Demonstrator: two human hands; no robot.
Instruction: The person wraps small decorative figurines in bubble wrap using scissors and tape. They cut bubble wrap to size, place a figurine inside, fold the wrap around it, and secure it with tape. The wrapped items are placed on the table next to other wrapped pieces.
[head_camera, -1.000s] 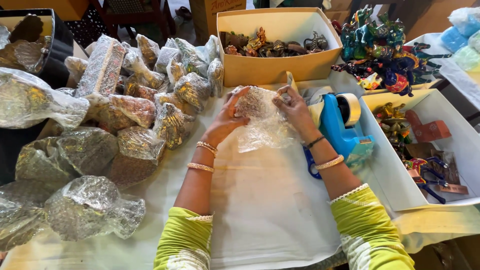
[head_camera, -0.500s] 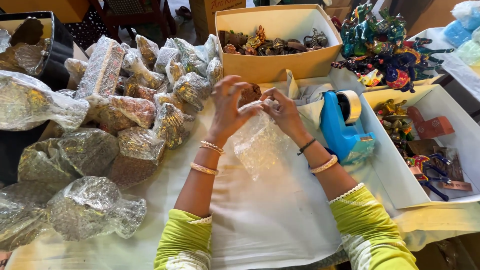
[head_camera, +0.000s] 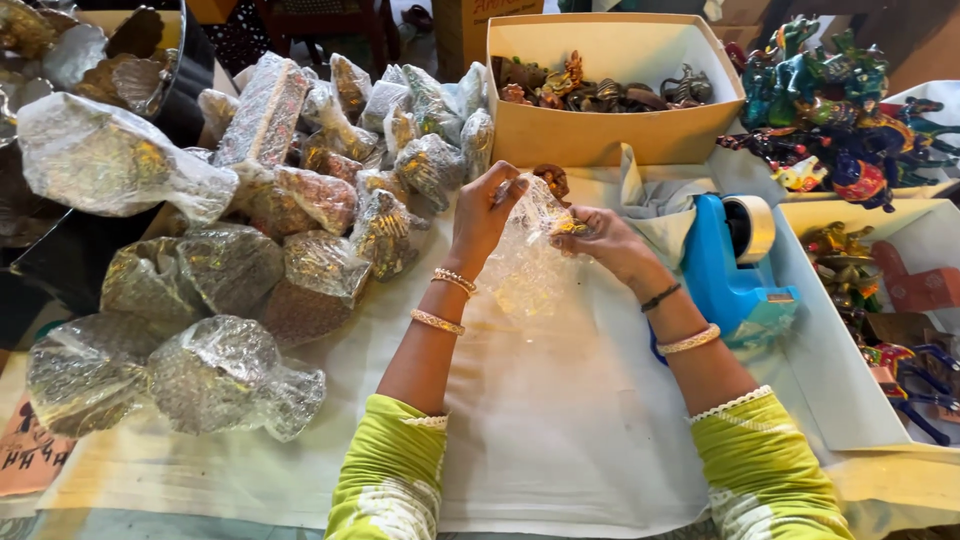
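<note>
White cloth (head_camera: 560, 420) covers the table, and lots of things sit on it. Both hands are up over the middle of the cloth, close together.

The left hand (head_camera: 482, 215) is closed around the top of a piece of clear bubble wrap (head_camera: 525, 262). Its fingers pinch the wrap from the left side. A small brown figure (head_camera: 552, 180) pokes out at the top of the wrap, just beside those fingers. The right hand (head_camera: 605, 240) holds the wrap from the right side, with its fingers curled and pressing into the plastic. The bottom of the wrap hangs down toward the cloth.

Just to the right of the right hand stands a blue tape holder (head_camera: 735, 270) with a roll of tape on it. Some crumpled pale paper (head_camera: 655, 200) lies between the hand and the tape holder.

Behind the hands sits a tan cardboard box (head_camera: 610, 135) with small dark metal figures inside. On the left is a big pile of wrapped bundles (head_camera: 300, 200), all shiny in bubble wrap. On the far right, bright painted animal figures (head_camera: 830, 110) stand in a bunch. Below them is a white tray (head_camera: 820, 350) with more little painted things in it.
</note>
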